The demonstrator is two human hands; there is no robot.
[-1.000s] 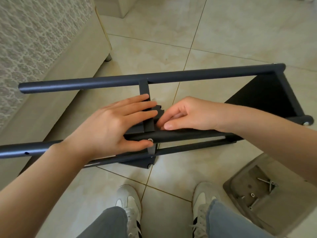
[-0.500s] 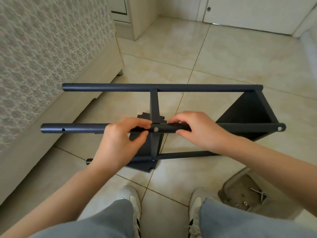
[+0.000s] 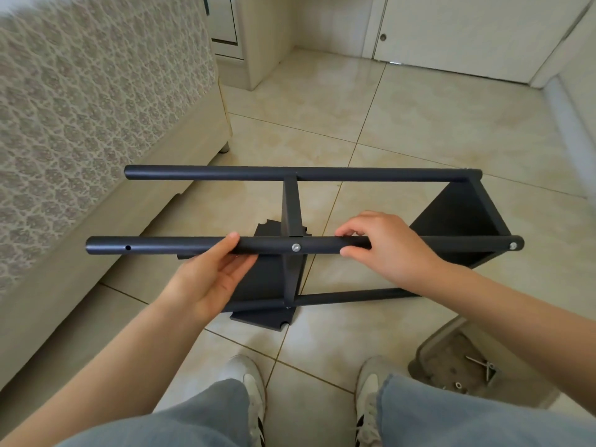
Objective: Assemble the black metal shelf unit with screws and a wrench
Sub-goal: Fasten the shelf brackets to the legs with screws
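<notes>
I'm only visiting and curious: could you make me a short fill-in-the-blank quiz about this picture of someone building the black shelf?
1. The near tube carries ___ silver screw heads.
2. Its empty hole sits near the tube's ___ end.
3. The right hand grips the tube to the ___ of the middle screw.
4. The grey tray of spare parts lies on the floor beside the person's ___ shoe.

Missing words: two; left; right; right.

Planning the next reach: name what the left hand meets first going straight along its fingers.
Left hand, gripping the near tube, would probably meet the middle shelf panel, just past its fingertips; depth unclear.
</notes>
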